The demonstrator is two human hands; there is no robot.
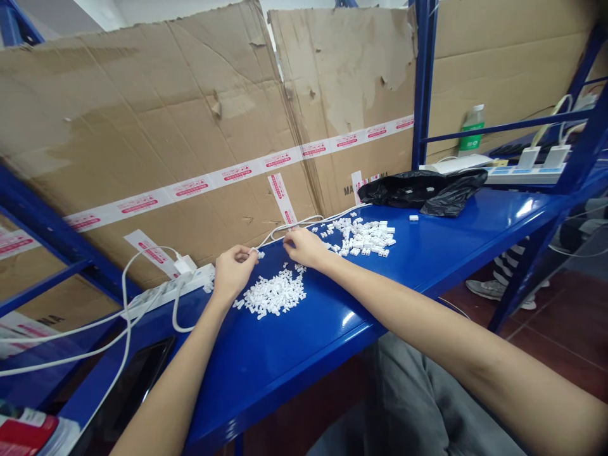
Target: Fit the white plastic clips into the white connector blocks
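My left hand (234,271) is closed in a pinch on a small white plastic piece (259,254), just behind a pile of small white bone-shaped plastic pieces (273,292). To its right, my right hand (304,246) hovers over the blue table (285,367) with curled fingers; whatever sits between its fingertips is hidden. A second pile, of white rectangular plastic housings (368,237), lies beyond my right wrist. One single housing (413,218) rests apart from that pile.
A black plastic bag (422,190) lies open at the right rear. Along the left rear are a white power strip (166,290) and loose white cables (127,297). A dark phone (142,373) lies by my left forearm. Cardboard sheets (190,120) stand behind the table.
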